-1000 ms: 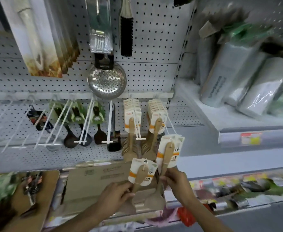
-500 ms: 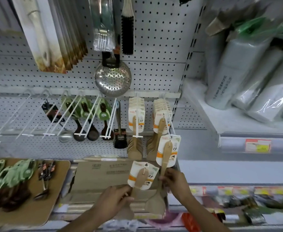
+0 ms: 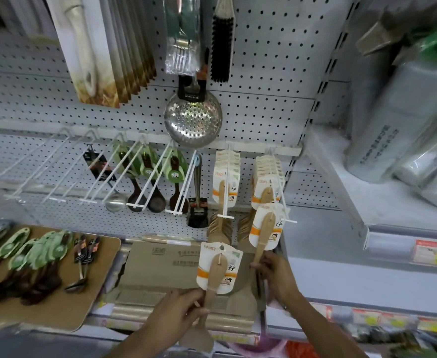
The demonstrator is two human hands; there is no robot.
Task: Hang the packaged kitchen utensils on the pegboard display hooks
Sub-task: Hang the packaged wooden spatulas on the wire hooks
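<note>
Wooden spatulas in white and orange card sleeves are being hung on the pegboard (image 3: 263,60) hooks, and the job is looking partly done. Two stacks are already hanging side by side on the lower row: a left stack (image 3: 225,177) and a right stack (image 3: 266,182), each several cards deep. The right hand (image 3: 276,275) is closing its fingers around the handle of one spatula (image 3: 265,228), whose card is sitting up by the front end of the right hook (image 3: 284,205); whether the card's hole is already over the wire I cannot tell. The left hand (image 3: 178,313) is clamping the handle of a second spatula (image 3: 218,270), holding it upright in front of a flattened cardboard box (image 3: 160,264), well below the hooks, so that one is still waiting its turn. Further left, several white hooks are standing bare or nearly so, while green-carded dark spoons (image 3: 31,254) are lying on a brown board (image 3: 101,267), apparently still to be hung. As for writing, the spatula cards are carrying a small red logo and a Chinese character, too small to read with confidence. The black tag on the steel skimmer (image 3: 194,120) is showing pale lettering I cannot make out, and the box print is likewise blurred.
</note>
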